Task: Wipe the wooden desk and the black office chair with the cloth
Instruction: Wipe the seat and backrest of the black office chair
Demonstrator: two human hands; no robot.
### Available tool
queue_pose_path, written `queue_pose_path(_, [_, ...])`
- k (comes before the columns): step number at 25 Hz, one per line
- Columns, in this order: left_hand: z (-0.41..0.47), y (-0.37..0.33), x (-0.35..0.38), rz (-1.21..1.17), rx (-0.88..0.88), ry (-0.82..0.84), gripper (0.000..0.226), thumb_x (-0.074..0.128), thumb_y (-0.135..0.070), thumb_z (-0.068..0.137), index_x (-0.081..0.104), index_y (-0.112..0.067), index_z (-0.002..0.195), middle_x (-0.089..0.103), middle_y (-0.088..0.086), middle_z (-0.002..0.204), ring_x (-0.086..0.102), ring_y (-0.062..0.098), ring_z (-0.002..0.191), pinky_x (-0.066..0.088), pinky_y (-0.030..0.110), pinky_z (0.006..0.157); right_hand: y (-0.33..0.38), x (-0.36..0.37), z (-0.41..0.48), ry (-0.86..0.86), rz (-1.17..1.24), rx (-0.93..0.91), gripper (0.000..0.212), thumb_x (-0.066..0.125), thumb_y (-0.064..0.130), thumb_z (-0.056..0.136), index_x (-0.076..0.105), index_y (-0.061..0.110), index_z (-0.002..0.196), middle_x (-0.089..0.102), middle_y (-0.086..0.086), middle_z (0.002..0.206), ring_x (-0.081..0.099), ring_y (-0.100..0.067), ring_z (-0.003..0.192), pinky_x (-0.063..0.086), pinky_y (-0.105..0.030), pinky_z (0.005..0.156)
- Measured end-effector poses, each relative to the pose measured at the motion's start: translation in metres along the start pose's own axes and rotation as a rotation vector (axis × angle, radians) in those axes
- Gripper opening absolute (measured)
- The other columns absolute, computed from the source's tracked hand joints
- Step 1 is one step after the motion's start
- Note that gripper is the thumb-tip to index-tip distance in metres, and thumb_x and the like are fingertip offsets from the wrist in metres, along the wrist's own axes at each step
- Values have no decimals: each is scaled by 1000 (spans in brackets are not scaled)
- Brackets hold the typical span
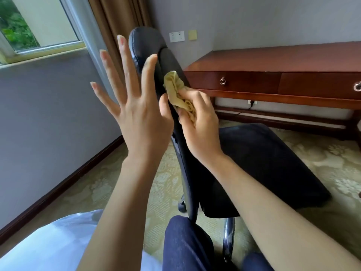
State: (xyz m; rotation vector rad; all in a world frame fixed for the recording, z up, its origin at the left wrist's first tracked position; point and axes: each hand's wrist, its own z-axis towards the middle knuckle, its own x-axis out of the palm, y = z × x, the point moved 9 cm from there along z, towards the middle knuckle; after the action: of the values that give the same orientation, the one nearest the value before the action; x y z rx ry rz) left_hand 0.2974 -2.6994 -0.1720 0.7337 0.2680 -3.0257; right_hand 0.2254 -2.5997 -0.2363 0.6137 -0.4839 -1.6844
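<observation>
1. The room has grey walls, a window (39, 22) at 10 o'clock and patterned carpet (97, 182) underfoot.
2. The wooden desk (273, 59) stands at 2 o'clock, well apart from the cloth. Its drawers (234, 81) are the only containers, and they are closed, so their contents are hidden.
3. The black office chair (263, 159) fills the centre, its backrest seen edge-on and running from 12 towards 6 o'clock. It stands on castors (181, 206), so hard wiping pressure could probably roll or swivel it away.
4. The left hand (136, 118), at 9 o'clock of the backrest, has its fingers spread straight and holds nothing. Its thumb side touches the rear face as a brace, and easing off would likely let the backrest swing.
5. The right hand (201, 130), at 3 o'clock of the backrest, curls its fingers round the cloth.
6. The cloth (175, 89) is bunched up and pressed against the front of the backrest. A wad this tight may skip patches, and a loose fold could slip free.
</observation>
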Motion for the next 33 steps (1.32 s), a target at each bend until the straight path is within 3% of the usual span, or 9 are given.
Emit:
queue_pose_path(4, [-27,-23,31,136,293,23,59,55,-9,82,42,-11,140,18,16,156,11,37,144,0,52,115,-54,11,-37,22,-146,34,36,65,-4,82,64,8,117,61,-9,115,55,-29,103,43,-30,91])
queue_pose_path(7, [-65,-40,86,110,460,285,62,51,-14,88,32,-7,146,14,16,157,6,30,146,-1,45,117,-102,14,-67,64,-90,166,30,64,2,87,63,9,116,61,-1,110,57,-17,103,45,-26,91])
queue_pose_path(10, [-101,-28,141,187,437,567,64,41,-21,93,16,-9,151,-5,15,158,-14,29,145,-14,41,114,-151,19,-102,130,-32,417,22,61,9,89,62,18,110,57,9,101,55,1,94,38,-6,83])
queue_pose_path(14, [-122,6,172,300,420,677,70,43,-27,93,9,-6,151,-12,15,158,-27,28,140,-22,41,111,-206,35,-153,383,11,743,16,56,15,89,56,31,90,59,4,89,57,-8,79,43,-17,67])
queue_pose_path(17, [-116,16,184,325,402,664,76,53,-29,87,18,-4,150,-1,15,159,-17,28,144,-15,42,114,-228,47,-192,600,-5,848,24,56,10,85,63,26,103,65,3,95,60,-11,84,45,-14,67])
queue_pose_path(24, [-97,43,217,446,282,699,79,49,-41,89,10,-10,151,-10,13,159,-20,28,144,-20,51,109,-257,19,-227,594,-111,883,36,55,9,84,64,30,112,60,13,107,56,-4,97,44,-13,79])
queue_pose_path(27, [-88,52,231,454,208,692,78,49,-43,90,12,-13,152,-8,11,159,-17,26,145,-20,56,108,-267,-22,-228,604,-183,803,36,59,7,85,67,27,113,60,16,111,56,-6,104,44,-22,92])
queue_pose_path(30, [-99,45,250,329,55,688,77,50,-42,87,18,-12,150,-3,13,159,-12,26,146,-17,57,108,-271,-64,-244,683,-304,696,46,61,-3,81,69,30,111,55,27,112,49,-3,106,37,-17,96])
queue_pose_path(33, [-163,29,279,185,-48,882,77,49,-38,87,12,-11,149,-4,13,159,-10,23,146,-10,58,111,-278,-96,-248,689,-415,583,60,63,-17,68,70,25,111,54,26,116,49,-8,106,35,-15,97])
